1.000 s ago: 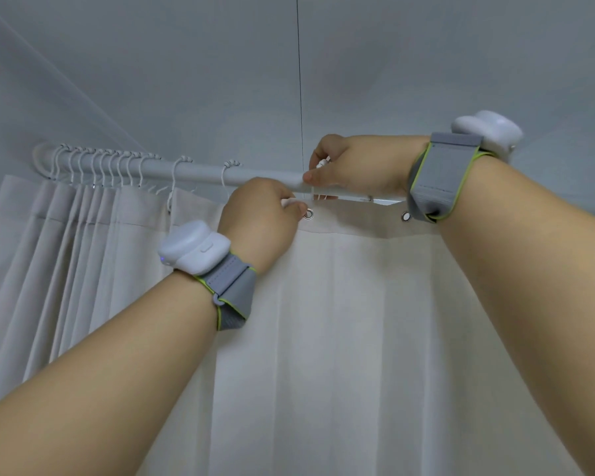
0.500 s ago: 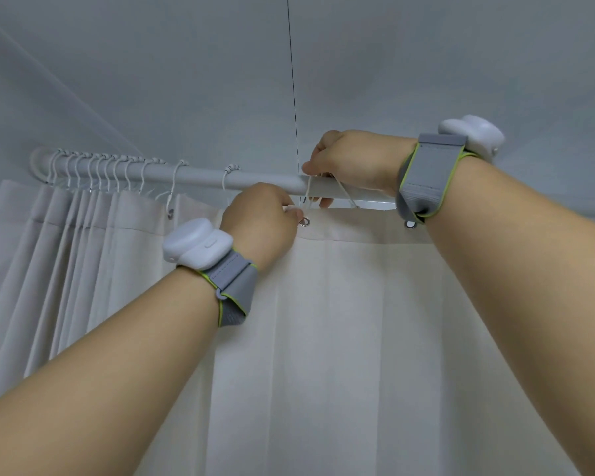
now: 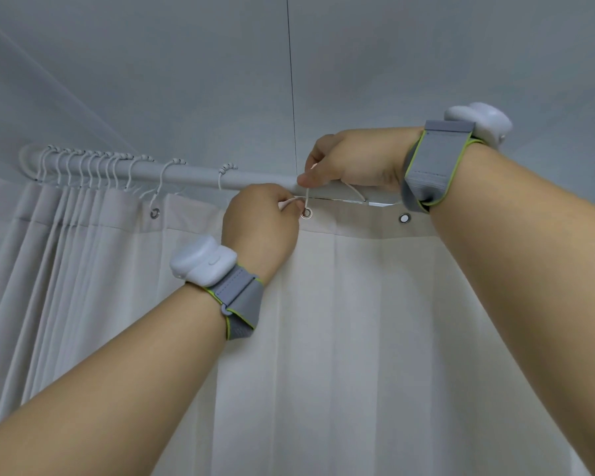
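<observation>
Against the rod (image 3: 193, 173), the right hand (image 3: 354, 159) pinches the top of a white hook (image 3: 307, 197) between thumb and forefinger, and the wire hangs down from the fingertips. Just below the rod, the left hand (image 3: 258, 225) has its fingers curled round the hook's lower end, up against the curtain (image 3: 358, 321) hem. The hook's tip sits right at a metal eyelet (image 3: 306, 212), beside the left fingertips; whether it has passed through cannot be told. Farther left along the rod, other hooks (image 3: 93, 159) hang bunched.
</observation>
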Demonstrator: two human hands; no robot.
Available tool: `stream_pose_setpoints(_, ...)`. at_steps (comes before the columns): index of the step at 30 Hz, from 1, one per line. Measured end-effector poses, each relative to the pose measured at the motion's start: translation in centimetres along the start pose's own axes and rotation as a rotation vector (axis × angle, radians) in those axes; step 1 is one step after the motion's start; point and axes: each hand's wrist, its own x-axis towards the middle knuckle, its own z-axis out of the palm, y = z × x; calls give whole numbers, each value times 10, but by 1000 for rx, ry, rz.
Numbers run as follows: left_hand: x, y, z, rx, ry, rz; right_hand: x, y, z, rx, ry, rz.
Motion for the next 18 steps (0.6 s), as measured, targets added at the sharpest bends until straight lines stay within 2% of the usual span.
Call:
stream_pose_setpoints(4, 2, 1, 1, -10, -25, -19, 2, 1, 1, 55, 15, 16)
stream_pose_setpoints(9, 0, -7, 3, 135, -86, 14, 0, 4, 4, 360, -8, 35)
stream_pose_setpoints(14, -18, -17, 3, 121, 116, 249, -4, -1, 12, 187, -23, 9)
stream_pose_setpoints(18, -36, -16, 7, 188, 297, 298, -3, 1, 18, 193, 4, -6)
